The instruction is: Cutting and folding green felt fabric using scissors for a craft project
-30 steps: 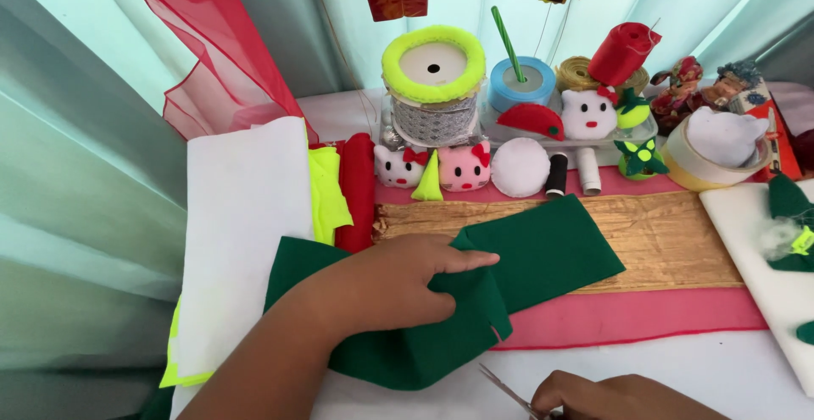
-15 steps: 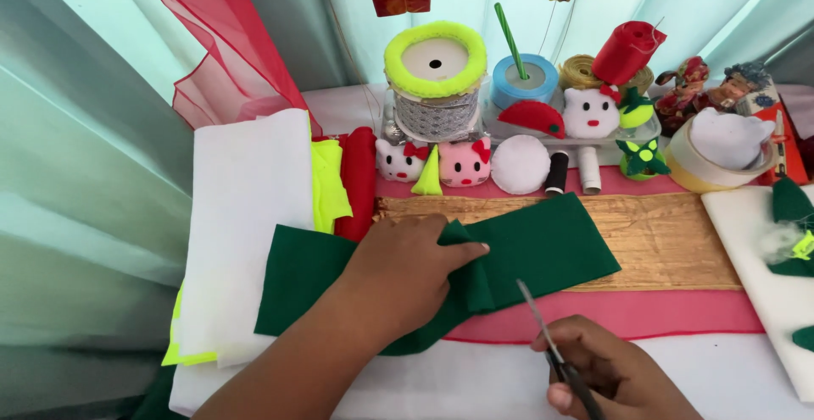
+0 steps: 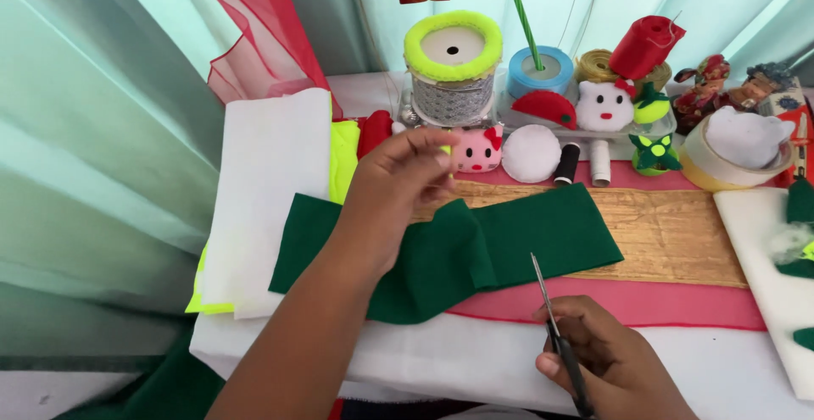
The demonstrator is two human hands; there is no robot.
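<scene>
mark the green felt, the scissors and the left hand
green felt point(image 3: 543, 238): head view, on the flat right part of the sheet.
scissors point(image 3: 543, 289): head view, on the blades above the fingers.
left hand point(image 3: 398, 187): head view, on the back of the hand, raised over the felt.

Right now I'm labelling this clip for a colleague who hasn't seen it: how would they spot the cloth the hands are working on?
Start at the long golden-brown textured strip across the middle of the table. Lying over its left end is the dark green felt piece, buckled in the middle below the raised left hand. It is the only green sheet there, between white felt and pink felt.
</scene>
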